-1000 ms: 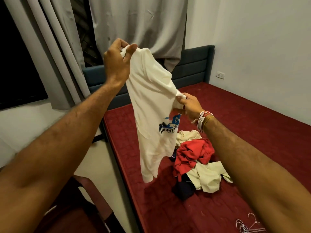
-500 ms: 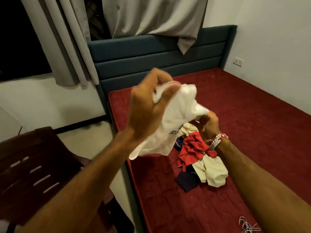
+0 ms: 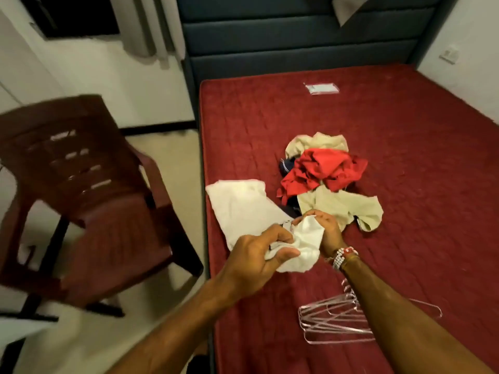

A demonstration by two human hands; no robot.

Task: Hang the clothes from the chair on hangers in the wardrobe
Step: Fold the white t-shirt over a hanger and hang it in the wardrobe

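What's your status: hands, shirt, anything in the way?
Left hand and right hand both gripping the white shirt, bunched. Its far end lies on the mattress. Hangers lie by the right forearm, untouched. Clothes pile just beyond, not blocking.

Pretty clearly a bedroom in somebody's home, nothing fancy. Most of the view is a bed with a bare quilted red mattress [image 3: 405, 157] pushed up against a padded dark blue headboard [image 3: 297, 36]. Grey curtains [image 3: 151, 25] hang beside a dark window [image 3: 75, 14], the walls [image 3: 94, 71] are plain white with a switch or socket plate [image 3: 448, 53] by the bed, and the floor [image 3: 167, 157] is pale. A dark red plastic chair [image 3: 89, 211] stands beside the bed, and a pile of clothes [image 3: 324, 168] and some wire hangers [image 3: 332, 319] lie on the mattress.
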